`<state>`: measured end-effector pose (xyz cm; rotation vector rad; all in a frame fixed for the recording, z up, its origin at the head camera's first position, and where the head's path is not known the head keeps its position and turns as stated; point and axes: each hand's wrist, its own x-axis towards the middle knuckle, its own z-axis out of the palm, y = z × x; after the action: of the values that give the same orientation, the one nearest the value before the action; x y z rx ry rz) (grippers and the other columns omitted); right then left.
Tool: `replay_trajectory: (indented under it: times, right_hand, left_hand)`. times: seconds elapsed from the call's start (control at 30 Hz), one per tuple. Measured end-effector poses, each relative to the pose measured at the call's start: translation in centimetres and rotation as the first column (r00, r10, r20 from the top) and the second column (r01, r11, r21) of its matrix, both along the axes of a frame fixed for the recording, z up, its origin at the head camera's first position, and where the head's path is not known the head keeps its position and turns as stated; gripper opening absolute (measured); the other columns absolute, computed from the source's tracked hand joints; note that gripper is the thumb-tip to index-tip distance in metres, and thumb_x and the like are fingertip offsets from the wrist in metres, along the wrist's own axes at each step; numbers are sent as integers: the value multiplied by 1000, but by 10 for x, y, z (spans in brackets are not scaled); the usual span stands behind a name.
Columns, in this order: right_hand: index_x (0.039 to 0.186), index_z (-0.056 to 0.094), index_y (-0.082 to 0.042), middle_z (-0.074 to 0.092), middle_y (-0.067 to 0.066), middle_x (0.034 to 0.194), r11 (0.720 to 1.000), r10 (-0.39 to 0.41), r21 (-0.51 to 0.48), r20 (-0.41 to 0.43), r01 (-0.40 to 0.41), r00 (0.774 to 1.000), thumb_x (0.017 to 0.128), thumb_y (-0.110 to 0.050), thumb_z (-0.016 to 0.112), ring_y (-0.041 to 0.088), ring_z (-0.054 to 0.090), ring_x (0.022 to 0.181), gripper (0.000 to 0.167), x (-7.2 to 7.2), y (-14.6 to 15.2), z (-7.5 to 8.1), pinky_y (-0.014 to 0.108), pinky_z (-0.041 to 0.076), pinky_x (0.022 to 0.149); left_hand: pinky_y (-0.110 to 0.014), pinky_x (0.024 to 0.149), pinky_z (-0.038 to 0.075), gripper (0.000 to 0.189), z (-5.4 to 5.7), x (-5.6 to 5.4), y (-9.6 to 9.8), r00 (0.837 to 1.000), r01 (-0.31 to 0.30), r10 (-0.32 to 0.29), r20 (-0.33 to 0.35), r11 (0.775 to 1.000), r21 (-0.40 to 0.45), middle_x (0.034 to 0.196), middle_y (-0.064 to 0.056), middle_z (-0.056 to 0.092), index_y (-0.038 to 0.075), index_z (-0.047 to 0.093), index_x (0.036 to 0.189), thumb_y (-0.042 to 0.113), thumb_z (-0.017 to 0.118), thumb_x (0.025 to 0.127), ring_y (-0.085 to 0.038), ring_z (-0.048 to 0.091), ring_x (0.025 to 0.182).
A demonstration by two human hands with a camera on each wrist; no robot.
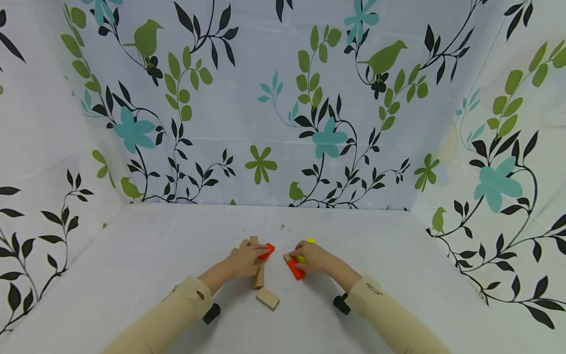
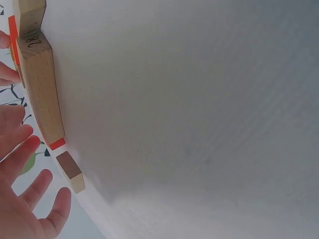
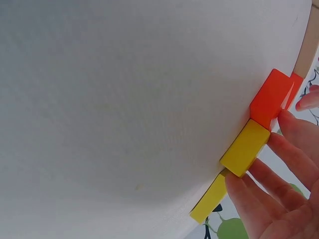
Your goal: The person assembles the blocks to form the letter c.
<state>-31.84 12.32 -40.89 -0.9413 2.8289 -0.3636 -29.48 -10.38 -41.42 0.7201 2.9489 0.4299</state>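
My left hand [image 1: 244, 260] is over a line of wooden blocks [image 1: 259, 279], its fingertips at an orange-red block [image 1: 270, 247]. In the left wrist view its fingers [image 2: 37, 189] are spread beside a long wooden block [image 2: 44, 92], with a sliver of red [image 2: 58, 144] at that block's end. My right hand [image 1: 316, 258] holds a yellow block [image 3: 245, 148] between its fingertips. That block touches a red block [image 3: 271, 97], and another yellow block [image 3: 209, 199] lies at its other end. In the head view a wooden block [image 1: 287, 256] is partly hidden by the right fingers.
A loose wooden block [image 1: 267, 298] lies in front, between the forearms. White cloth [image 1: 199, 226] covers the table, and patterned curtain [image 1: 265, 123] hangs behind and at both sides. Each sleeve has a black wrist device [image 1: 341, 304] below its cuff.
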Motion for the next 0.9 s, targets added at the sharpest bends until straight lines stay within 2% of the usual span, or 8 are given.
replay_trajectory:
  times: [0.27, 0.53, 0.73, 0.9]
  right_hand:
    - [116, 65, -8, 56, 9, 108, 1000, 21, -10, -14, -21, 1000, 86, -16, 64, 19, 54, 93, 30, 9, 5, 0, 31, 47, 84]
    - [108, 68, -2, 56, 5, 90, 996, 54, -66, -40, -57, 998, 87, -1, 58, 14, 51, 76, 23, 15, 6, -2, 19, 47, 69]
    - [102, 71, -3, 56, 1, 79, 998, 28, -47, -85, -32, 996, 84, -3, 63, 10, 48, 68, 19, 15, 2, -1, 15, 43, 60]
    - [96, 73, -5, 59, 0, 76, 999, -20, -52, -100, 15, 995, 82, -4, 67, 10, 51, 67, 15, 14, -1, 0, 16, 44, 60]
  left_hand:
    - [-50, 81, 37, 39, 1, 2, 1, 1000, -6, 6, 20, 1000, -6, 135, -1, 45, 10, 56, 127, 17, 57, 88, -29, 34, 119]
    - [-52, 82, 37, 39, 1, 3, 2, 1000, -11, 12, 22, 1000, -25, 133, -1, 48, 9, 57, 125, 19, 59, 87, -28, 36, 118]
    - [-57, 86, 35, 41, 2, 4, 0, 999, -10, 11, 35, 999, -34, 134, -1, 47, 9, 57, 126, 20, 60, 87, -28, 36, 118]
    - [-59, 86, 35, 41, 3, 4, 0, 999, -8, 9, 44, 999, -39, 135, -2, 46, 9, 56, 127, 20, 60, 87, -30, 36, 119]
